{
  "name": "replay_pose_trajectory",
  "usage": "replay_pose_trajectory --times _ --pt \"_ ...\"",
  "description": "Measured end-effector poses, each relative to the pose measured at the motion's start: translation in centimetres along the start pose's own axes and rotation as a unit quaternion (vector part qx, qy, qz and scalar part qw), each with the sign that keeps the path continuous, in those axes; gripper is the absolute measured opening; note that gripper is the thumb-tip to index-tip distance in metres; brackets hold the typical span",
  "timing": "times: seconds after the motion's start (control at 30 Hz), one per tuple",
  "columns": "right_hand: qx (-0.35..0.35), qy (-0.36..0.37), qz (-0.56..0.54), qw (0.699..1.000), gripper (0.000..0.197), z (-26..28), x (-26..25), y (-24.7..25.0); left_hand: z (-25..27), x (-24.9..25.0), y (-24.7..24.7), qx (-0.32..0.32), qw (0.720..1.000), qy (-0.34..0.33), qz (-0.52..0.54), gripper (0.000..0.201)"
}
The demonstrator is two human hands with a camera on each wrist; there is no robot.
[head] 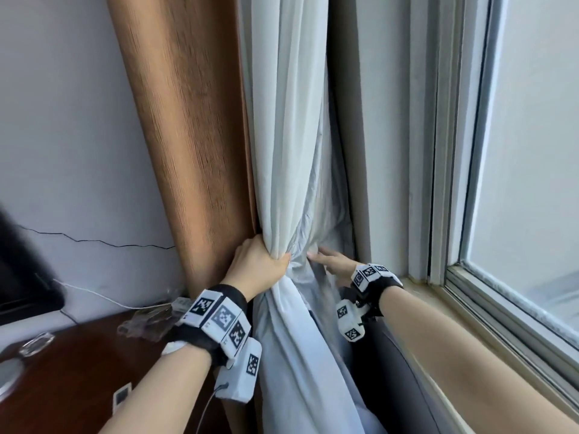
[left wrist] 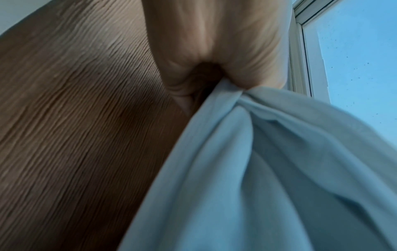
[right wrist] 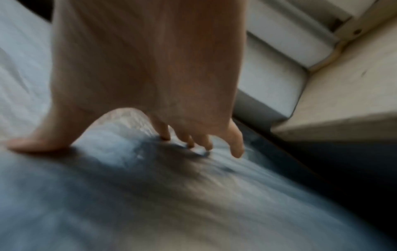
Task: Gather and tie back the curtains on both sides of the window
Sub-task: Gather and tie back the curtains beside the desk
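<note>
the left hand [head: 260, 264] has its fingers wrapped tight round a bunch of the pale curtain [head: 288, 136], pinching it into a waist beside the brown curtain [head: 194, 120], which hangs loose against the wall. the right hand [head: 333, 264] reaches into the folds on the window side, fingers [right wrist: 236, 147] spread and fairly straight, pressing on the cloth and not gripping it. the risk, as i judge it: the window-side folds are not in the bunch, so they could slide free and sag toward the sill [head: 419, 285]. no tie-back is in view, and the brown curtain is ungathered.
</note>
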State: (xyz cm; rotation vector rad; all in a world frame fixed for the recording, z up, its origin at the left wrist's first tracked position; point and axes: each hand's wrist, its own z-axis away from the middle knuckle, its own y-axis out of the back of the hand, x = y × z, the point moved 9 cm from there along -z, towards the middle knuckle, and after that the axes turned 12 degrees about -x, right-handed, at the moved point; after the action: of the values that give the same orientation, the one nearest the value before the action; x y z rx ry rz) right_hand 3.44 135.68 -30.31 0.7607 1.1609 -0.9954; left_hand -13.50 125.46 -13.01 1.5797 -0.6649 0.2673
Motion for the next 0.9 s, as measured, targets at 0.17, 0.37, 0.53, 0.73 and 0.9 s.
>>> replay_pose_trajectory --times 0.17,0.37,0.53,0.73,0.9 --pt "0.094 0.12 0.028 0.988 0.026 -1.4 -2.0 -1.3 -0.2 0.2 -0.6 -0.009 1.0 0.002 -0.01 0.046" --pt "0.085 0.069 -0.085 0.99 0.093 -2.1 -0.8 -0.4 -0.2 -0.6 -0.4 -0.008 1.0 0.018 -0.012 0.052" --pt "0.198 0.143 -0.005 0.97 0.138 -0.7 -4.3 4.9 0.1 -1.8 0.6 -0.007 1.0 0.021 0.012 0.065" --pt "-0.03 0.105 -0.072 0.991 0.116 -2.9 -7.3 0.3 -0.3 -2.7 2.0 0.005 1.0 0.021 0.001 0.06" --pt "-0.012 0.133 -0.033 0.99 0.053 -5.0 -8.0 -3.3 -0.6 -1.3 1.1 0.006 1.0 0.001 0.007 0.049"
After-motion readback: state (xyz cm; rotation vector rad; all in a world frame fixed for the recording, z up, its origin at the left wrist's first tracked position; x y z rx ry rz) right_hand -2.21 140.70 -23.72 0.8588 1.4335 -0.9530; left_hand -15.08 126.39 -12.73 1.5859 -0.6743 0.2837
